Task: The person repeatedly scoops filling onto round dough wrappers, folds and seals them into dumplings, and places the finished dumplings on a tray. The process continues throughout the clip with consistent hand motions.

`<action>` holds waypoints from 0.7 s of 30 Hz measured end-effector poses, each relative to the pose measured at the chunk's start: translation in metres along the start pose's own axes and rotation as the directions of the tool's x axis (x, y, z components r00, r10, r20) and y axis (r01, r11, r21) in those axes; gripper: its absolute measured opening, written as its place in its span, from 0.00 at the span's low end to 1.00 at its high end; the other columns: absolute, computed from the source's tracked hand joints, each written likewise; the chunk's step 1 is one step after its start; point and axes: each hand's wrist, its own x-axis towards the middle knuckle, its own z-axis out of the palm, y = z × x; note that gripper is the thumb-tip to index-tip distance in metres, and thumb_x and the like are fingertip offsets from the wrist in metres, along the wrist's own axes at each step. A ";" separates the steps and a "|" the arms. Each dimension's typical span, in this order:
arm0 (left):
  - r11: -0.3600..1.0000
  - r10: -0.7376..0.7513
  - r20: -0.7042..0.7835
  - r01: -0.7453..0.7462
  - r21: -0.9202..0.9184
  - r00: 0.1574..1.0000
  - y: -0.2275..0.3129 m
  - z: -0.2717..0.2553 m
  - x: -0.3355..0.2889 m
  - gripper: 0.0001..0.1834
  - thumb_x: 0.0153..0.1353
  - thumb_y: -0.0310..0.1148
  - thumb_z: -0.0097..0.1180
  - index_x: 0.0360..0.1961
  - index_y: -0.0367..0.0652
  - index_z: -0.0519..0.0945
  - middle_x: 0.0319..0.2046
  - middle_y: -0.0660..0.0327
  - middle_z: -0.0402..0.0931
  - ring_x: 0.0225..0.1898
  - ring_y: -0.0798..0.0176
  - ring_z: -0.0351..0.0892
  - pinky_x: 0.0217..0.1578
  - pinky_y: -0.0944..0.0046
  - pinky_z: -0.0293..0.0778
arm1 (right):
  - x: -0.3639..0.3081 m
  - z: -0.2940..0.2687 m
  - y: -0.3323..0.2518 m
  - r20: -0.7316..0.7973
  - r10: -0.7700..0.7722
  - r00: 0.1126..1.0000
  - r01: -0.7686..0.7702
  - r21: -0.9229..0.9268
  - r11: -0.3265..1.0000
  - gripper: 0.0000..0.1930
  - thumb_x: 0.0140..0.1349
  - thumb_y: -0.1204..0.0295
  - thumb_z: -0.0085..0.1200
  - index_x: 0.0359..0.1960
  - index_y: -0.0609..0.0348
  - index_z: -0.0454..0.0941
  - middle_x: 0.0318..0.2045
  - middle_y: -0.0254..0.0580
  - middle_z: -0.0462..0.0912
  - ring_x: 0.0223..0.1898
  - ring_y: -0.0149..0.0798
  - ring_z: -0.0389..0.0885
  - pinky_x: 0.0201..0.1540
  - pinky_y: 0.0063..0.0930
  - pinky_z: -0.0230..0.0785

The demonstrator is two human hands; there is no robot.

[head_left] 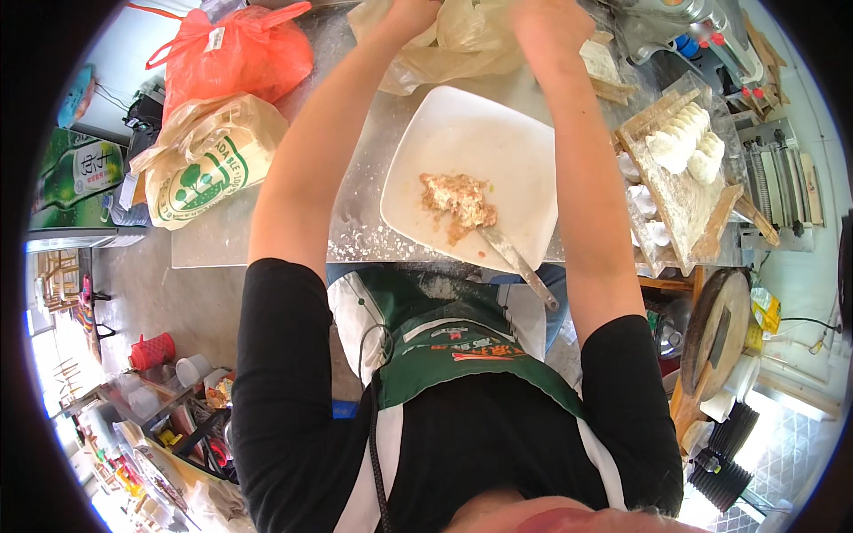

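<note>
Both of my hands reach to the far edge of the view, over a crumpled, yellowish see-through plastic bag [462, 44]. My left hand [414, 12] is closed on the bag's left part, its fingertips partly cut off by the frame. At the bag's right side, my right hand [553, 28] is curled closed on it, slightly blurred. Between my forearms lies a white square dish [453, 124], tilted toward me. A lump of pale minced filling [455, 202] sits in it. A flat metal spatula [520, 266] rests in the filling, its handle over the dish's near rim.
Flour dusts the metal table [213, 247]. At the left stand a red plastic bag [240, 62] and a beige printed bag [218, 160]. Floured wooden boards [702, 213] with rows of white dumplings [684, 142] are at the right, below a metal machine [657, 35].
</note>
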 end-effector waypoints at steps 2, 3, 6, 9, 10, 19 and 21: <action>0.978 -0.064 -0.051 0.073 0.195 0.997 -0.075 0.013 0.031 0.15 0.53 0.34 0.55 0.40 0.39 0.81 0.35 0.48 0.80 0.36 0.56 0.80 0.37 0.57 0.74 | 0.006 -0.005 -0.013 -0.011 -0.006 1.000 0.006 0.043 0.999 0.05 0.45 0.71 0.52 0.19 0.59 0.76 0.20 0.51 0.78 0.24 0.54 0.79 0.27 0.48 0.70; 0.952 -0.090 -0.077 0.109 0.285 0.993 -0.105 0.019 0.042 0.16 0.53 0.35 0.56 0.42 0.39 0.80 0.35 0.46 0.80 0.35 0.54 0.80 0.36 0.55 0.74 | 0.007 -0.007 -0.019 -0.034 0.010 0.999 -0.008 0.061 0.998 0.05 0.46 0.71 0.52 0.19 0.59 0.77 0.20 0.51 0.78 0.24 0.54 0.79 0.28 0.48 0.70; 0.928 -0.122 0.004 0.112 0.354 0.993 -0.109 0.044 0.046 0.24 0.59 0.47 0.51 0.47 0.37 0.76 0.42 0.51 0.78 0.42 0.51 0.78 0.42 0.55 0.73 | -0.001 -0.010 -0.009 -0.036 0.054 0.998 -0.054 0.026 0.998 0.06 0.47 0.71 0.52 0.18 0.59 0.77 0.21 0.52 0.79 0.25 0.55 0.79 0.28 0.47 0.70; 0.890 -0.310 0.239 0.192 0.413 0.920 -0.128 0.023 0.066 0.27 0.59 0.50 0.50 0.52 0.41 0.74 0.50 0.51 0.75 0.50 0.49 0.75 0.48 0.53 0.71 | 0.002 -0.023 -0.017 0.117 0.060 0.991 -0.059 -0.007 0.998 0.07 0.48 0.71 0.51 0.21 0.59 0.79 0.23 0.50 0.80 0.27 0.54 0.80 0.29 0.45 0.70; 0.882 -0.304 0.307 0.145 0.449 0.902 -0.137 0.016 0.065 0.27 0.58 0.50 0.51 0.53 0.43 0.74 0.51 0.51 0.75 0.52 0.49 0.74 0.49 0.53 0.71 | 0.007 -0.029 -0.021 0.210 0.092 0.973 -0.090 -0.021 0.996 0.08 0.48 0.71 0.50 0.23 0.58 0.81 0.25 0.49 0.81 0.30 0.52 0.80 0.30 0.43 0.70; 0.848 -0.473 0.461 0.247 0.468 0.751 -0.083 -0.013 0.040 0.30 0.53 0.52 0.56 0.52 0.45 0.75 0.50 0.54 0.75 0.49 0.54 0.74 0.47 0.55 0.72 | 0.011 -0.045 -0.020 0.354 0.130 0.926 -0.117 -0.056 0.992 0.09 0.47 0.69 0.51 0.24 0.60 0.82 0.28 0.49 0.82 0.33 0.51 0.81 0.33 0.40 0.70; 0.838 -0.494 0.459 0.264 0.478 0.738 -0.073 -0.018 0.038 0.30 0.52 0.52 0.57 0.52 0.45 0.75 0.50 0.55 0.75 0.49 0.55 0.74 0.46 0.56 0.72 | 0.012 -0.045 -0.020 0.367 0.123 0.922 -0.111 -0.055 0.992 0.09 0.47 0.69 0.51 0.24 0.60 0.82 0.28 0.49 0.82 0.33 0.51 0.81 0.34 0.40 0.71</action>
